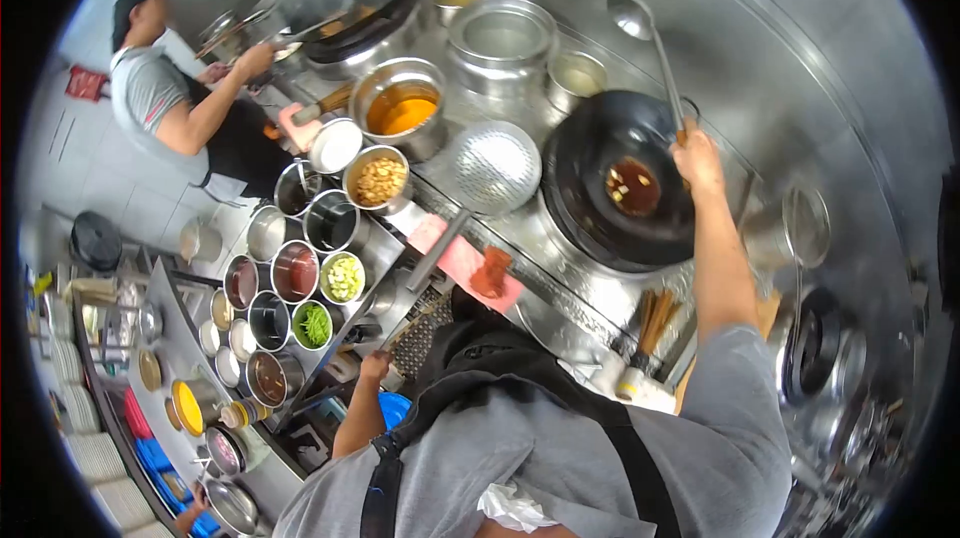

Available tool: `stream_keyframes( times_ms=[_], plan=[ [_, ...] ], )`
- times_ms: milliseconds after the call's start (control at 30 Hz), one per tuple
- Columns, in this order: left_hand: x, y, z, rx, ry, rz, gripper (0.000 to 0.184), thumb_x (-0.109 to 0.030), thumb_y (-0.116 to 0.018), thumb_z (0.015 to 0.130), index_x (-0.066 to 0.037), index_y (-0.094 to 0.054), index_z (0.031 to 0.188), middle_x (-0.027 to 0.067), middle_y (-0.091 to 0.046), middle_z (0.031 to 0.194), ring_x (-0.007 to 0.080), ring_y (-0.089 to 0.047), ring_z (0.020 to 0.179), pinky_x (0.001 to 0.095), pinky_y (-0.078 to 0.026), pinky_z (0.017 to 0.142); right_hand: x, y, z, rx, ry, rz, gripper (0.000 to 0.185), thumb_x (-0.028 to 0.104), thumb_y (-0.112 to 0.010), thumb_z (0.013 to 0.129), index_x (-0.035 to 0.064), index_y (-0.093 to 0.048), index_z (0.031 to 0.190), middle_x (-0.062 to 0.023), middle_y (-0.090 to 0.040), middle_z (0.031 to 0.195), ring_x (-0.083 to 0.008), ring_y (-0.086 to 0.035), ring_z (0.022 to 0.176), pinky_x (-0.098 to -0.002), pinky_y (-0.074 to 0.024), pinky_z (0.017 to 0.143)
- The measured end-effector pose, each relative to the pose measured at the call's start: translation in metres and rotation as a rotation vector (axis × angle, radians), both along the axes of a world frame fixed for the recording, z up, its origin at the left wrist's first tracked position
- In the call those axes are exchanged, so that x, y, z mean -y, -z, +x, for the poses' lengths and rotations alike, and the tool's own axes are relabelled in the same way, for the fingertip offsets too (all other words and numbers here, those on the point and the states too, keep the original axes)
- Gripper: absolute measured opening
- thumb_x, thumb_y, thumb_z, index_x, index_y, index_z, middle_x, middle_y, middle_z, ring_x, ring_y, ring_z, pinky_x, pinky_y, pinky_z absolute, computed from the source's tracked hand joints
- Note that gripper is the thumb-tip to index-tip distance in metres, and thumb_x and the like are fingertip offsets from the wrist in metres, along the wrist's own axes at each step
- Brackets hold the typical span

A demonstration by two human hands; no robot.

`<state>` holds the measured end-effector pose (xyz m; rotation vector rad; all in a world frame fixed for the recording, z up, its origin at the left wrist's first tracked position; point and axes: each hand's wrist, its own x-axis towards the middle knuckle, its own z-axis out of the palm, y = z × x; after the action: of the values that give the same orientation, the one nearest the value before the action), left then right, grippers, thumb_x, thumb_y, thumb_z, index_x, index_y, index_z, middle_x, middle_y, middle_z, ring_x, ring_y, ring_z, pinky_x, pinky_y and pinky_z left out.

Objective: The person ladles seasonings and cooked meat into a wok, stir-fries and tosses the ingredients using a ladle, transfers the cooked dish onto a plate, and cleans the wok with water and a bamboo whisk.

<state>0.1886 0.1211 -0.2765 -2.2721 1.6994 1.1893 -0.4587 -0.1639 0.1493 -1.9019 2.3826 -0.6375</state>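
Observation:
My right hand is closed around the handle of a ladle, whose bowl is raised beyond the far rim of a black wok. Inside the wok lies a small pool of brown sauce with a few pale pieces. Low beside the counter, my left hand looks closed; what it grips, if anything, is too small to make out. A perforated strainer rests left of the wok, its handle pointing toward me across a pink cloth.
Left of the strainer stand a pot of orange liquid and a pot of peanut-like pieces. Several ingredient pots, including chopped greens, fill the side counter. A co-worker works at another wok; another person's hand shows lower left.

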Motion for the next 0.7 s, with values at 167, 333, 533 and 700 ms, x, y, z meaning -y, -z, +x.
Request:
stream_keyframes(
  times_ms=[167, 333, 533, 700],
  plan=[
    [-0.085, -0.007, 0.037, 0.233, 0.184, -0.014, 0.021, -0.026, -0.056, 0.08, -0.008, -0.065, 0.083, 0.0155, -0.065, 0.081, 0.0338, -0.064, 0.075, 0.0451, -0.052, 0.067, 0.141, 0.032, 0.091, 0.074, -0.066, 0.137, 0.028, 0.007, -0.059, 0.074, -0.003, -0.061, 0.1, -0.0261, -0.063, 0.1, -0.0403, -0.059, 0.1, -0.0472, -0.0467, 0.086],
    [-0.175, -0.022, 0.022, 0.148, 0.053, 0.182, 0.019, -0.025, -0.057, 0.082, -0.008, -0.065, 0.08, 0.0147, -0.066, 0.079, 0.0322, -0.066, 0.073, 0.0449, -0.054, 0.059, 0.28, 0.144, 0.151, 0.942, -0.025, 0.284, 0.014, 0.005, -0.061, 0.072, -0.0031, -0.063, 0.083, -0.0212, -0.065, 0.071, -0.0319, -0.064, 0.065, -0.0425, -0.051, 0.054],
    [-0.17, -0.012, 0.011, 0.031, -0.346, 0.42, 0.017, -0.023, -0.057, 0.081, -0.01, -0.066, 0.082, 0.0159, -0.066, 0.089, 0.0365, -0.065, 0.079, 0.0461, -0.054, 0.067, 0.272, 0.099, 0.197, 1.98, 0.067, 0.072, 0.013, 0.002, -0.067, 0.068, 0.0029, -0.055, 0.073, -0.0103, -0.058, 0.065, -0.024, -0.061, 0.055, -0.0247, -0.0456, 0.043],
    [-0.07, -0.027, 0.05, 0.113, -0.052, -0.171, 0.018, -0.021, -0.055, 0.082, -0.008, -0.066, 0.089, 0.0167, -0.066, 0.09, 0.0348, -0.065, 0.076, 0.0439, -0.053, 0.066, 0.261, 0.07, 0.157, 2.074, 0.13, -0.169, 0.015, -0.001, -0.066, 0.07, 0.0017, -0.052, 0.075, -0.0112, -0.057, 0.068, -0.0245, -0.06, 0.056, -0.0273, -0.0503, 0.046]
  ],
)
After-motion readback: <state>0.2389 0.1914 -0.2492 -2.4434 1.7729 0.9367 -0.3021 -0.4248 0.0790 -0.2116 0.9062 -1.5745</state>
